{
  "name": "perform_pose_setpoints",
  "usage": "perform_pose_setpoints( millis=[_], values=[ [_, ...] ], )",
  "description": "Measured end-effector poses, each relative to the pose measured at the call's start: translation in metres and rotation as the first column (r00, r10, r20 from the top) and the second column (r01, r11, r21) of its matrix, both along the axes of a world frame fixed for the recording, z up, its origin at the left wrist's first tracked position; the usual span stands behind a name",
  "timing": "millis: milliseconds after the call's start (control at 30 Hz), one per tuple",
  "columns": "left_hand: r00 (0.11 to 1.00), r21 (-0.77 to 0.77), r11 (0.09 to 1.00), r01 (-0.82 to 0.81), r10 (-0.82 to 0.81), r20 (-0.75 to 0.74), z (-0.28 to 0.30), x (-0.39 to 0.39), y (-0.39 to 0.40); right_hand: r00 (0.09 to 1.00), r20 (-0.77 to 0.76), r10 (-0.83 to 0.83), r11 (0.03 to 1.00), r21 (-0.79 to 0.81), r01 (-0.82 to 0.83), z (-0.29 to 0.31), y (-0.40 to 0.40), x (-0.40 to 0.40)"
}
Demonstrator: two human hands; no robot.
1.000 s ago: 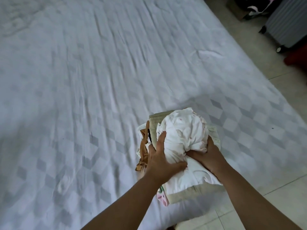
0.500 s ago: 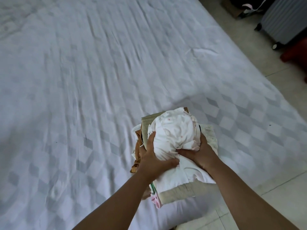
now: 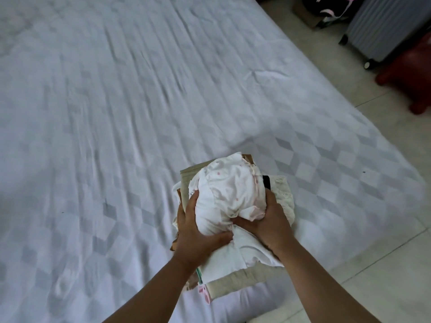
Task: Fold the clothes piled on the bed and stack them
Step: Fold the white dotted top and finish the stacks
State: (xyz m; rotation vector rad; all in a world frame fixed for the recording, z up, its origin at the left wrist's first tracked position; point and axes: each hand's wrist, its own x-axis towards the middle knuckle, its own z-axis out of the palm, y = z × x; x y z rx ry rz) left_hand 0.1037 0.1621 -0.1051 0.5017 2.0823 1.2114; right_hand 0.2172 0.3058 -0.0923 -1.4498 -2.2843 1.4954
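A bunched white garment [image 3: 229,192] with small pink spots sits on top of a stack of folded clothes [image 3: 247,279] at the bed's near right corner. My left hand [image 3: 198,234] grips the bundle from the left, thumb curled under it. On the right, my right hand [image 3: 268,223] holds the bundle's lower side with fingers tucked into the cloth. The stack shows beige, tan, white and pink layers; its lower pieces are mostly hidden.
The bed [image 3: 105,127] has a wrinkled white sheet with a grey cube pattern. Tiled floor [image 3: 384,264] lies to the right. A grey ribbed suitcase [image 3: 382,24] on wheels and a red stool [image 3: 412,73] stand at the top right.
Both hands have kept their hold on the white bundle, which looks pressed a little tighter and rounder. The view has shifted slightly.
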Motion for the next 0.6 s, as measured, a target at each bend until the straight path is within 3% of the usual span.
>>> perform_pose_setpoints(
  millis=[200, 367, 600],
  values=[
    [0.999, -0.032, 0.999, 0.003, -0.004, -0.034, 0.038, 0.004, 0.007, 0.992, -0.071, -0.102, 0.995, -0.009, 0.102, 0.026, -0.003, 0.004],
    [0.999, -0.079, 0.997, 0.009, -0.013, -0.045, 0.066, 0.021, 0.014, 0.981, -0.168, -0.095, 0.995, 0.018, 0.100, 0.050, -0.001, 0.014],
    [0.997, -0.001, 1.000, 0.006, -0.006, -0.073, 0.073, 0.040, 0.037, 0.993, -0.085, -0.082, 0.993, -0.091, 0.074, 0.055, 0.025, 0.032]
  ],
)
